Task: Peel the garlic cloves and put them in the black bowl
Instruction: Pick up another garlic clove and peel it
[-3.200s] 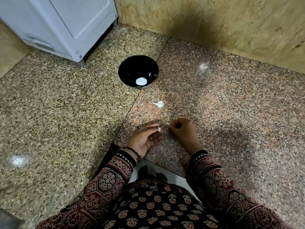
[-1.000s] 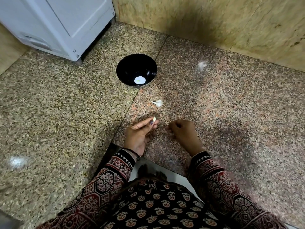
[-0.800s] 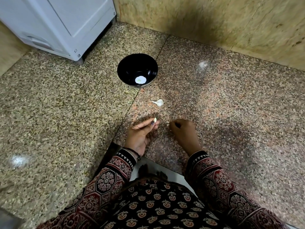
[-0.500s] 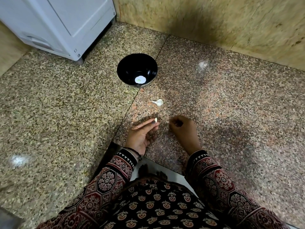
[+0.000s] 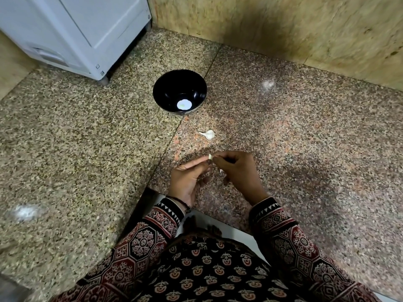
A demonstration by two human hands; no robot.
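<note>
Right hand (image 5: 237, 171) swings in to meet the left hand (image 5: 187, 179). Both hands' fingers (image 5: 196, 162) now pinch the clove (image 5: 210, 156) over the floor (image 5: 305, 149), short of the black bowl (image 5: 172, 83). Peeling resumes, and a spare clove (image 5: 208, 134) waits.

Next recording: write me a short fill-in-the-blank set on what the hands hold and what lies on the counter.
1. The left hand and right hand together pinch one small garlic ___.
2. A second clove lies on the counter, between the hands and the black ___.
3. The white appliance stands to the ___ of the bowl.

Missing words: clove; bowl; left.
</note>
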